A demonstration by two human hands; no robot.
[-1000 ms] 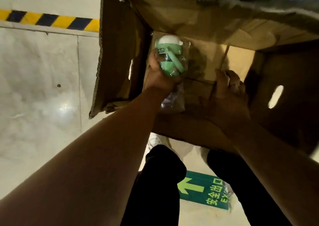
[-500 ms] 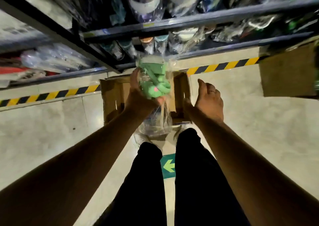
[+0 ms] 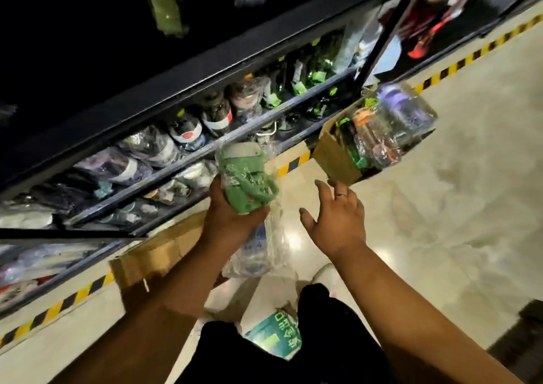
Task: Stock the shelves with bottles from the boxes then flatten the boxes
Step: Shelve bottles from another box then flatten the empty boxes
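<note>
My left hand (image 3: 232, 216) grips a green bottle (image 3: 245, 179) wrapped in clear plastic, its white cap pointing toward the dark metal shelves (image 3: 188, 151). The wrap hangs loose below my fingers. My right hand (image 3: 335, 216) hovers to the right of the bottle with fingers spread, holding nothing. A cardboard box (image 3: 152, 256) lies on the floor under my left forearm. A second cardboard box (image 3: 335, 154) full of wrapped bottles stands further right by the shelf foot.
The lower shelf rows hold several wrapped bottles (image 3: 188, 132). A yellow-black hazard stripe (image 3: 293, 163) runs along the shelf base. Glossy beige floor (image 3: 440, 222) spreads to the right. A green floor sign (image 3: 276, 336) lies between my legs.
My left hand lifted the green bottle out of the box and up to shelf height. The view swung right, bringing the second box into sight. My right hand left the box and spread open.
</note>
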